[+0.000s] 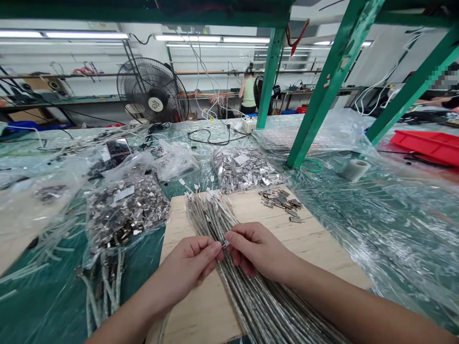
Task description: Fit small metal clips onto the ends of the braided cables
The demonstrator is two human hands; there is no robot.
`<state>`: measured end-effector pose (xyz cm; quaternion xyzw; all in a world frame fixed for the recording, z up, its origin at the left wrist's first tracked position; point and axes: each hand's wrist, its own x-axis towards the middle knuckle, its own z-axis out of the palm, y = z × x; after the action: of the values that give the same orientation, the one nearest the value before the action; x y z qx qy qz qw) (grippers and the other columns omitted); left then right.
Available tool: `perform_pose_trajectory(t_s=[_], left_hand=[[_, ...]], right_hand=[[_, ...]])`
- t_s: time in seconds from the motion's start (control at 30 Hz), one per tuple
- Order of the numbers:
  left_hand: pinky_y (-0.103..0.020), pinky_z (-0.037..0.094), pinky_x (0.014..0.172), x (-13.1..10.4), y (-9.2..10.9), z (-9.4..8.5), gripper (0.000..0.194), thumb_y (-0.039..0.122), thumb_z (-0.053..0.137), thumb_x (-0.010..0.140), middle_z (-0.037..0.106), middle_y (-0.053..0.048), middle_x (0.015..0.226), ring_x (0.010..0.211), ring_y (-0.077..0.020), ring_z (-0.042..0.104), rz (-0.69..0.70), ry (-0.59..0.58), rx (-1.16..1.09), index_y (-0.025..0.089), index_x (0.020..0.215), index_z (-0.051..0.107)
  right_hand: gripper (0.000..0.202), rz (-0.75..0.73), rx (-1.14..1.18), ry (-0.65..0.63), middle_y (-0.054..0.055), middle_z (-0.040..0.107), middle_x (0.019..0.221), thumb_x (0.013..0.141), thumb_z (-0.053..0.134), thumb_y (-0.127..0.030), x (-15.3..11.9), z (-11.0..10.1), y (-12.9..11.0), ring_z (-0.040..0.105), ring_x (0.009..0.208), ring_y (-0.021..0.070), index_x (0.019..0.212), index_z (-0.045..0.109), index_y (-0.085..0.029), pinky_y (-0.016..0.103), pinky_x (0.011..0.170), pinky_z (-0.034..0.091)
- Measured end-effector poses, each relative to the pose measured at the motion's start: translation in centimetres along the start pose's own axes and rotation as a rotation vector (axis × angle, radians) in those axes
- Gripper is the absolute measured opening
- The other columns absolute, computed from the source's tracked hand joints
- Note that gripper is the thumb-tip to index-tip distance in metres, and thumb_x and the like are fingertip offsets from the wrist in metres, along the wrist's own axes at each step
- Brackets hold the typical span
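Note:
A thick bundle of grey braided cables (247, 291) with white tips lies across a light wooden board (315, 239). Over the bundle, my left hand (195, 260) and my right hand (253, 248) almost meet at the fingertips. Both are pinched closed on a small metallic piece (225, 243), mostly hidden by the fingers; it seems to sit at a cable end. Loose flat metal connector pieces (281, 201) are scattered at the board's upper right.
Plastic bags of metal parts (125, 205) and connector pieces (245, 167) stand left and behind the board. Green posts (319, 91) rise behind. A tape roll (355, 169) and red tray (426, 145) are at right. A large fan (154, 91) and a person (248, 93) are farther back.

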<state>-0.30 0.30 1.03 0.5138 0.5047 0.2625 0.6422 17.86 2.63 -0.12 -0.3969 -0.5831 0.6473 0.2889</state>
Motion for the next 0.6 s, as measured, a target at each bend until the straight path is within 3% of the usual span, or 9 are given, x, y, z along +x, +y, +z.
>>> perform_pose_trajectory(t_s=[0.2,0.4,0.53,0.6], left_hand=[[-0.019,0.017,0.041,0.3,-0.21,-0.11,0.04,0.054,0.05,0.087,0.036,0.009,0.049,0.042,-0.0063,0.023,0.026,0.039,0.056,0.016,0.08,0.058],[-0.021,0.023,0.047,0.28,-0.1,-0.25,0.042,0.05,0.042,0.093,0.04,0.007,0.051,0.047,-0.0074,0.029,0.185,0.049,0.108,0.016,0.07,0.052],[-0.021,0.024,0.049,-0.09,-0.08,-0.08,0.034,0.047,0.045,0.093,0.04,0.007,0.055,0.051,-0.0093,0.031,0.178,0.053,0.171,0.016,0.091,0.059],[-0.022,0.03,0.053,-0.27,0.03,0.1,0.032,0.044,0.044,0.094,0.045,0.005,0.059,0.056,-0.0106,0.038,0.194,0.094,0.253,0.017,0.092,0.061]], right_hand=[[0.037,0.016,-0.009,-0.037,-0.003,0.055,0.054,0.088,0.051,-0.046,0.13,0.17,0.08,0.043,0.034,0.0052,0.069,0.054,-0.015,0.014,0.032,0.03],[0.038,0.004,0.11,0.016,-0.002,0.057,0.056,0.088,0.052,-0.05,0.26,0.67,0.31,0.048,0.035,0.0059,0.071,0.055,-0.015,0.014,0.032,0.034],[0.038,-0.002,0.125,0.025,-0.003,0.056,0.056,0.088,0.051,-0.048,0.29,0.75,0.36,0.048,0.035,0.0058,0.07,0.054,-0.015,0.013,0.031,0.035],[0.037,-0.003,0.117,0.034,-0.003,0.056,0.056,0.089,0.051,-0.047,0.23,0.77,0.37,0.048,0.036,0.0055,0.069,0.054,-0.015,0.013,0.031,0.035]])
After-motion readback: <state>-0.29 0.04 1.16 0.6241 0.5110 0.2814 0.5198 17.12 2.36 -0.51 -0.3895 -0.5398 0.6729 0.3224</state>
